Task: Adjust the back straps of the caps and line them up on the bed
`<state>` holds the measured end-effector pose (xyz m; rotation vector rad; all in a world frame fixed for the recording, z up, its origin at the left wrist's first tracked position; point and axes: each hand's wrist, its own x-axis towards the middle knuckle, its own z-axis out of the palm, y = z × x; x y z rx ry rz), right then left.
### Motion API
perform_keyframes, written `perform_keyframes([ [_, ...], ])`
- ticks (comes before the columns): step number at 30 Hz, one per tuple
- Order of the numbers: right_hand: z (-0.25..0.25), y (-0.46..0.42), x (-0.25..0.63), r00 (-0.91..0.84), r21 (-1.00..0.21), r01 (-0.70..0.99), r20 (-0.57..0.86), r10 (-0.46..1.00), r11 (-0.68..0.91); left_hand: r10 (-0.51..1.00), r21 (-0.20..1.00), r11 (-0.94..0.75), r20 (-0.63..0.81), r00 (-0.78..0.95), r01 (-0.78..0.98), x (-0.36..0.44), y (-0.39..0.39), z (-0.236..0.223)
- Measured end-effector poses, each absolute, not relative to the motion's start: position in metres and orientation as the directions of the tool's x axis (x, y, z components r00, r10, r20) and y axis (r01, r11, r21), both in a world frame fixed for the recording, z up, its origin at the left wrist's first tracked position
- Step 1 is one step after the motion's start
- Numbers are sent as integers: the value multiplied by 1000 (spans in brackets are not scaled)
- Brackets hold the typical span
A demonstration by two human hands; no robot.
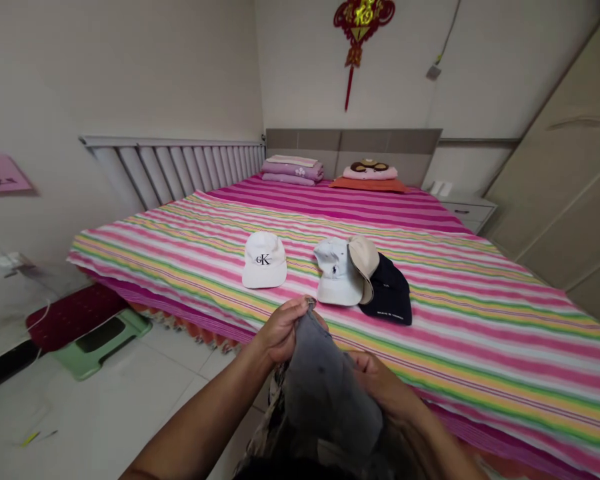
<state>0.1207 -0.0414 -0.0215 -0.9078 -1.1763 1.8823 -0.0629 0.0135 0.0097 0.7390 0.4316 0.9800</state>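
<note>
Slanting lengthwise between hands (283, 333), the gray cap (325, 380) points its buckle (311, 303) forward.

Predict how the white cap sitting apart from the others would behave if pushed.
The white cap would probably slide rather than roll, since its broad brim rests on the striped sheet. Its crown stands up rounded, suggesting some stiffness.

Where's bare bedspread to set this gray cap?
The gray cap could fit on bare striped bedspread left of the white cap or right of the navy cap. The gap from white cap to pale blue cap is narrower. Crowded: the beige cap overlaps pale blue and navy.
</note>
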Motion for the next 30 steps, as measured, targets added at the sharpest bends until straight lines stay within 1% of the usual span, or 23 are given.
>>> perform_keyframes([
  [1, -21, -43, 113, -526, -891, -265, -188, 830, -370, 869, 727, 347, -10, 495, -593, -68, 17, 7],
  [2, -20, -44, 106, -515, -859, -338, -173, 840, -384, 870, 720, 349, -11, 493, -600, -73, 20, 2],
  [4, -15, -42, 98, -407, -809, -478, -140, 902, -341, 861, 706, 362, -5, 508, -608, -87, 23, -14],
  [6, -11, -33, 95, -270, -782, -558, -145, 952, -277, 830, 712, 393, -3, 557, -582, -100, 20, -38],
  [8, -11, -21, 94, -177, -766, -594, -176, 968, -247, 784, 755, 423, -28, 620, -501, -109, 10, -66],
  [9, -12, -14, 93, -143, -756, -609, -193, 971, -240, 782, 772, 419, -41, 622, -477, -112, 3, -80],
  [11, -16, -2, 92, -98, -740, -633, -218, 971, -230, 717, 797, 471, -95, 691, -378, -116, -12, -102],
  [13, -22, 9, 91, -74, -743, -635, -213, 974, -211, 747, 803, 457, -114, 655, -382, -117, -23, -115],
  [15, -29, 16, 90, -66, -767, -615, -180, 981, -182, 834, 788, 399, -98, 543, -470, -120, -24, -116],
  [17, -37, 20, 92, -54, -798, -584, -144, 988, -149, 902, 770, 317, -65, 426, -554, -127, -13, -107],
  [18, -41, 21, 93, -44, -810, -568, -148, 988, -147, 923, 771, 275, -44, 383, -575, -132, -3, -98],
  [21, -54, 20, 101, -46, -819, -532, -224, 973, -214, 969, 801, 119, 34, 243, -587, -150, 41, -57],
  [23, -61, 16, 106, -67, -811, -519, -277, 959, -271, 981, 812, -42, 143, 128, -582, -162, 78, -19],
  [26, -70, 10, 112, -75, -796, -517, -322, 944, -313, 936, 750, -287, 351, -8, -595, -175, 136, 38],
  [27, -73, 7, 113, -76, -791, -519, -336, 939, -325, 920, 727, -335, 389, -43, -599, -179, 153, 54],
  [28, -76, 5, 115, -76, -785, -521, -348, 934, -335, 916, 723, -355, 396, -65, -593, -181, 169, 65],
  [29, -80, 3, 117, -75, -780, -523, -361, 930, -345, 926, 737, -355, 363, -106, -576, -184, 183, 72],
  [30, -84, 0, 119, -75, -774, -524, -374, 924, -356, 951, 778, -309, 272, -150, -547, -186, 195, 74],
])
